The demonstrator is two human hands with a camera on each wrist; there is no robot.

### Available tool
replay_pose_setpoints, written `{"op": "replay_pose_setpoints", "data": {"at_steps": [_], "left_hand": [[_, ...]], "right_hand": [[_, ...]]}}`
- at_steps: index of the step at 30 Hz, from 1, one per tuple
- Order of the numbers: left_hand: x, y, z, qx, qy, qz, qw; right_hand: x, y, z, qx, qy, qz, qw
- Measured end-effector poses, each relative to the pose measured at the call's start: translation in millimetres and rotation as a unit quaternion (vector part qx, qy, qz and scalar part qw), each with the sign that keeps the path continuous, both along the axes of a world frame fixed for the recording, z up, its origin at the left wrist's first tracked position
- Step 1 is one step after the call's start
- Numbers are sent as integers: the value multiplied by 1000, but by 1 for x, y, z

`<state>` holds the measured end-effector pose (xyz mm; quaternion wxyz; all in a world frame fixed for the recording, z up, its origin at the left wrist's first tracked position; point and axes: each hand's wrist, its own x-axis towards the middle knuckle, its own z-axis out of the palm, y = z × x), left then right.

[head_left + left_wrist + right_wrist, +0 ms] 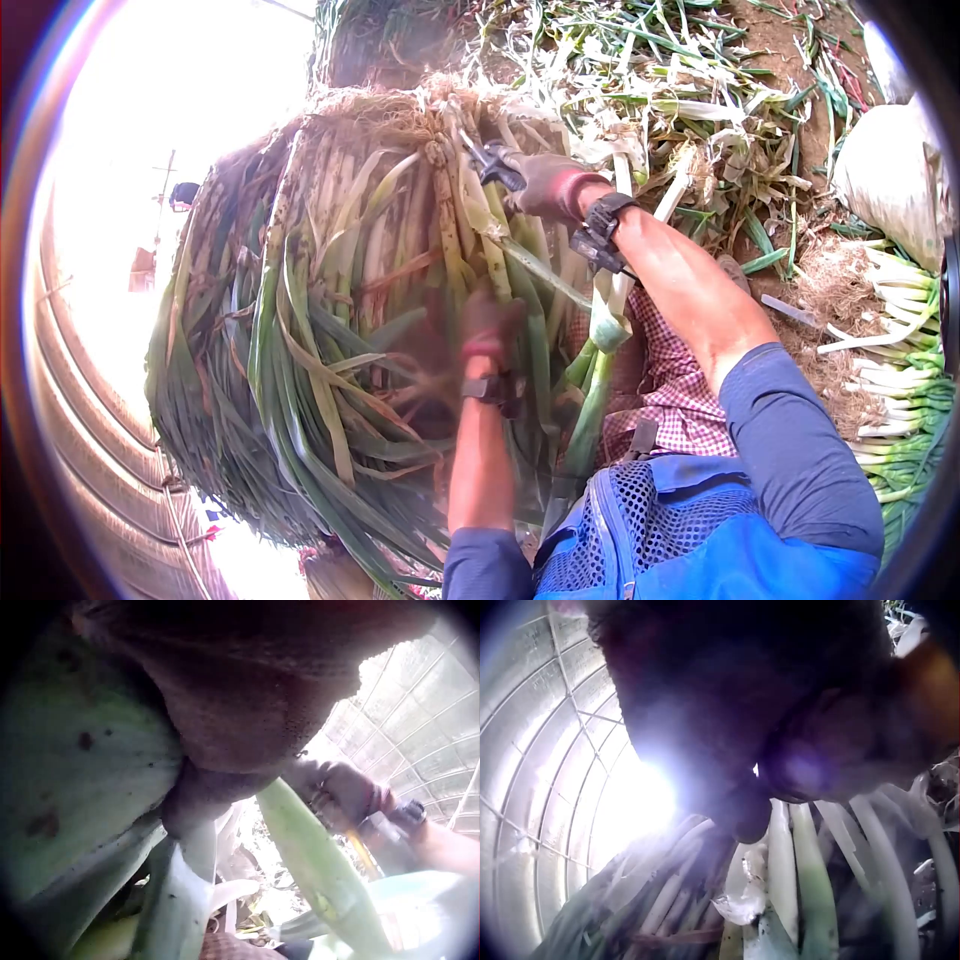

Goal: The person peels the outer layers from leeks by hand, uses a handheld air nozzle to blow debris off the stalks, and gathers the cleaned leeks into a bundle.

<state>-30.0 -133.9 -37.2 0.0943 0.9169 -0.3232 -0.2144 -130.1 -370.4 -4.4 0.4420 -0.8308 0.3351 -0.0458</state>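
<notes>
A large bundle of long green onion-like stalks (340, 280) stands with roots up and leaves hanging down. The gloved right hand (555, 187) grips a dark-handled tool (503, 168) at the bundle's root edge; its metal part touches the roots. Lower down, the gloved left hand (490, 325), blurred, is among the leaves. In the left wrist view its glove (232, 712) curls round a green stalk (176, 900), beside a wide spotted leaf (82, 765). The right wrist view shows the dark glove (727, 727) above pale stalks (784, 877).
Trimmed leaves (660, 60) litter the soil behind. At the right lie a row of cleaned stalks (895, 385) with roots and a whitish sack (890, 175). A bent stalk (608, 325) hangs by the person's checked clothing (680, 400). A ribbed translucent wall (95, 420) curves at the left.
</notes>
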Motion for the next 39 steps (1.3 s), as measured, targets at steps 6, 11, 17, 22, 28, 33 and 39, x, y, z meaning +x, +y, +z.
{"op": "replay_pose_setpoints", "data": {"at_steps": [6, 11, 17, 22, 28, 33, 39], "left_hand": [[-6, 11, 40, -142, 67, -44, 987], [-10, 7, 64, -216, 246, 20, 945], [-3, 9, 66, -199, 289, 59, 934], [2, 21, 60, -216, 298, 53, 928], [8, 33, 70, -176, 301, 63, 935], [6, 37, 70, -193, 311, 82, 927], [7, 38, 65, -193, 287, 101, 933]], "right_hand": [[-34, 2, 0, 51, 34, 56, 997], [-100, 39, -3, 60, -46, 66, 995], [-191, 101, 13, 45, -122, 183, 974], [-208, 119, -1, 25, -75, 147, 986], [-207, 132, 18, 85, -38, 212, 973], [-196, 147, 6, 65, -9, 216, 974], [-176, 136, 3, 36, -55, 149, 987]]}}
